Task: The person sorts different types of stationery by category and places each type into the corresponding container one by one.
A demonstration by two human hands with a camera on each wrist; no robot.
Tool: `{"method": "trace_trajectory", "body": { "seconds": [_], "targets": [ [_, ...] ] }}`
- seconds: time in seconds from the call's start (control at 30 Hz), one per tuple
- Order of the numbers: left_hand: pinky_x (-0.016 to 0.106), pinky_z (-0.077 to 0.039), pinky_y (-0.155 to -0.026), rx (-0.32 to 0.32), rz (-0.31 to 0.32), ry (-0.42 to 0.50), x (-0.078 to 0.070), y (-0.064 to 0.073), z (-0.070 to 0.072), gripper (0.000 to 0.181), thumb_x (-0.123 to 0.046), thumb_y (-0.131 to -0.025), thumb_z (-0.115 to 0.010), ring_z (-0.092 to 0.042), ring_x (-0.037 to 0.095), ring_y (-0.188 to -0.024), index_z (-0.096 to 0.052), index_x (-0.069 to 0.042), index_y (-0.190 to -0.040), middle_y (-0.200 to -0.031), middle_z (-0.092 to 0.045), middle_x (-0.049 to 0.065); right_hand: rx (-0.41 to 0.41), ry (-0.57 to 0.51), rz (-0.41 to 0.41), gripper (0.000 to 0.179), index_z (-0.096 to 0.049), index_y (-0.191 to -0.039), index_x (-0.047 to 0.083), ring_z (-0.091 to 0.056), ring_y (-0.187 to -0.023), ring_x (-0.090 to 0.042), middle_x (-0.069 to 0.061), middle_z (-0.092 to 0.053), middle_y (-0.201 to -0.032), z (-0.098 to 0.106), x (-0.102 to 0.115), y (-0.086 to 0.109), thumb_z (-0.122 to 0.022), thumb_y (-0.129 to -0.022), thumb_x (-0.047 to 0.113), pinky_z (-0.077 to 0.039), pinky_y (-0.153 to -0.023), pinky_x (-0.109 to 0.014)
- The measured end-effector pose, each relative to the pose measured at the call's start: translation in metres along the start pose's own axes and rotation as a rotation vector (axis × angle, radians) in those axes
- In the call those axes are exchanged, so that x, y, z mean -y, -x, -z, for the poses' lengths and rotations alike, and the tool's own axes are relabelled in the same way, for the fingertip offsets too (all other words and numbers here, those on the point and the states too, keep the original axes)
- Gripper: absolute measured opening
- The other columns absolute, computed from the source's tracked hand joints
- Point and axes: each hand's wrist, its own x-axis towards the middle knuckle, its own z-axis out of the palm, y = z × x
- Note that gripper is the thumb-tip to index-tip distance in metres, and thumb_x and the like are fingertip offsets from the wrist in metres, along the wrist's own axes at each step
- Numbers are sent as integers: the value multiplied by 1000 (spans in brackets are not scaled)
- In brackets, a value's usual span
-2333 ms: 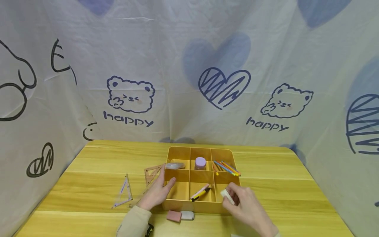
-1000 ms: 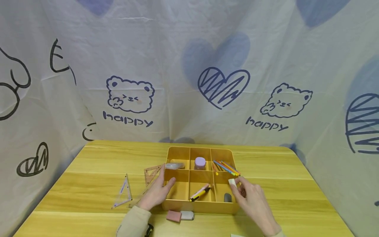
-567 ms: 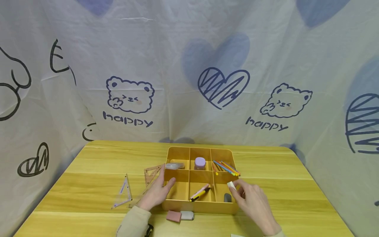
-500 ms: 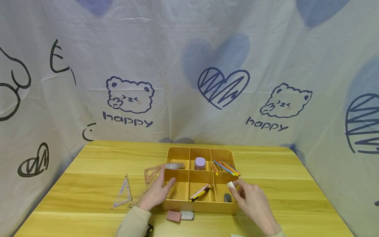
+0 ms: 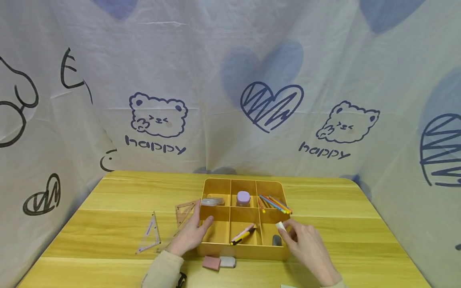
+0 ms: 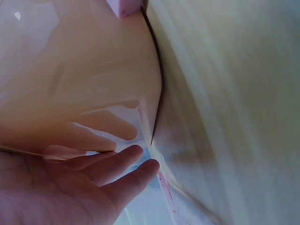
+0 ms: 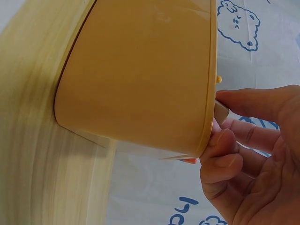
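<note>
A yellow organizer box (image 5: 245, 252) with several compartments stands on the table. My left hand (image 5: 191, 234) rests at its left side, thumb over the front left compartment. In the left wrist view its straight fingers (image 6: 136, 180) lie along the glossy outer wall. My right hand (image 5: 306, 242) pinches a small white eraser (image 5: 280, 226) between thumb and fingertips above the front right compartment, beside the rim. A dark grey rounded piece (image 5: 276, 240) sits in that compartment. The right wrist view shows part of the pinched eraser (image 7: 221, 113) by the box rim.
Pens (image 5: 243, 235) lie in the front middle compartment; behind are a purple-lidded container (image 5: 243, 198), a clear grey item (image 5: 212, 201) and colored pencils (image 5: 275, 204). Set squares (image 5: 156, 230) lie left. A pink eraser (image 5: 211, 262) and white eraser (image 5: 227, 262) lie in front.
My right hand has shifted right and up with the white eraser, and the dark grey piece in the compartment now shows. Over the last half second it barely moves. My left hand stays put.
</note>
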Motion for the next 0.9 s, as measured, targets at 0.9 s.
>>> {"method": "trace_trajectory", "body": {
  "seconds": [0.9],
  "targets": [
    [64, -22, -122, 4, -14, 9, 0, 0, 1, 78, -27, -108, -46, -26, 54, -147, 2, 6, -159, -162, -11, 37, 33, -36, -22, 6, -72, -91, 14, -42, -50, 2, 12, -56, -57, -1, 0, -2, -73, -93, 19, -35, -49, -18]
  ]
}}
